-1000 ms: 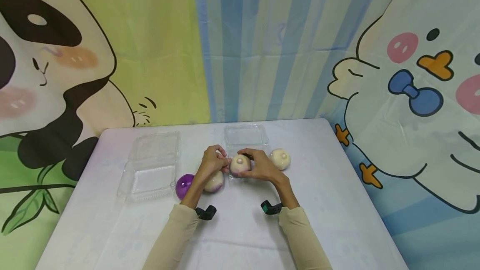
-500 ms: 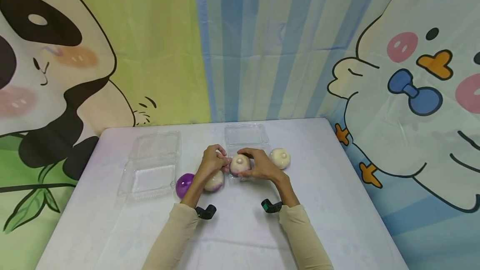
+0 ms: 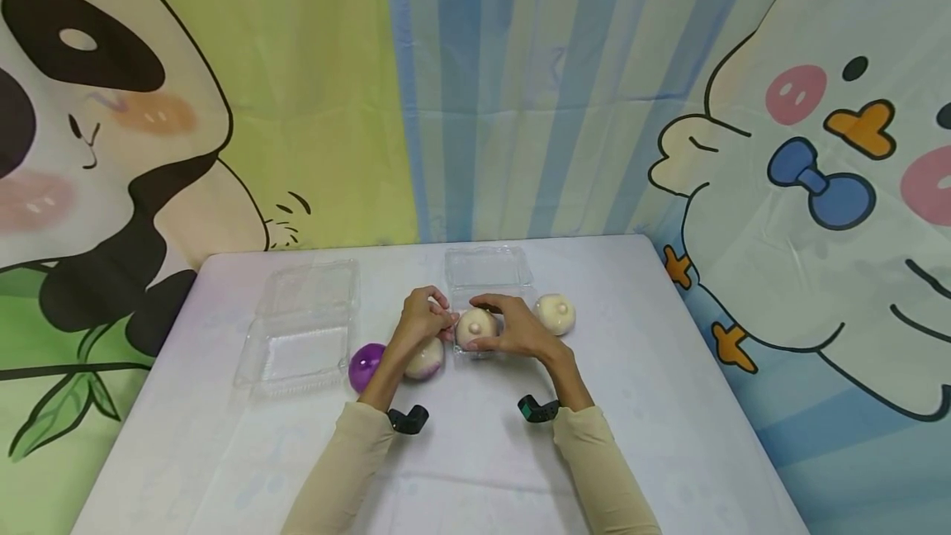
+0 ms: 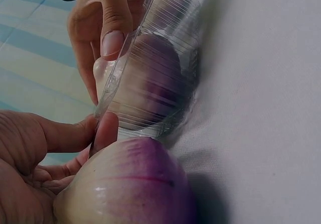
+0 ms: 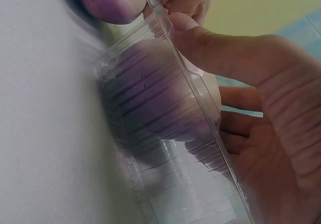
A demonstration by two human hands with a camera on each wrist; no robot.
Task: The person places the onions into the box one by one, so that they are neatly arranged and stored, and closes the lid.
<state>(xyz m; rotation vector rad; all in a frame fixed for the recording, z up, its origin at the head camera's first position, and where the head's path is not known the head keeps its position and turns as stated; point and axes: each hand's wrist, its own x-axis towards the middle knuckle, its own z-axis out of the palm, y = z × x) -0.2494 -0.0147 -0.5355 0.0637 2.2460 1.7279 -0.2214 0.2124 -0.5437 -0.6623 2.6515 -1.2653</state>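
Observation:
A white and purple turnip (image 3: 476,327) sits inside the base of a clear plastic clamshell box (image 5: 190,184), seen through its ribbed wall in both wrist views. My right hand (image 3: 516,325) holds this turnip from above, fingers and thumb curled around it, the thumb close to the box rim. At the box's left edge my left hand (image 3: 425,319) pinches the rim between thumb and fingers (image 4: 106,129). A second white and purple turnip (image 4: 130,184) lies on the table just below the left hand, partly hidden by it in the head view.
A purple ball-like thing (image 3: 366,367) lies beside the left forearm. Another pale turnip (image 3: 555,314) rests right of the box. An open clear clamshell (image 3: 300,329) stands at the left on the white-covered table (image 3: 483,452). The nearer box's lid (image 3: 488,267) is folded back.
The turnip in the right hand has turned slightly, its knobbed end now pointing lower toward the front and less purple showing. Both hands stay in nearly the same place.

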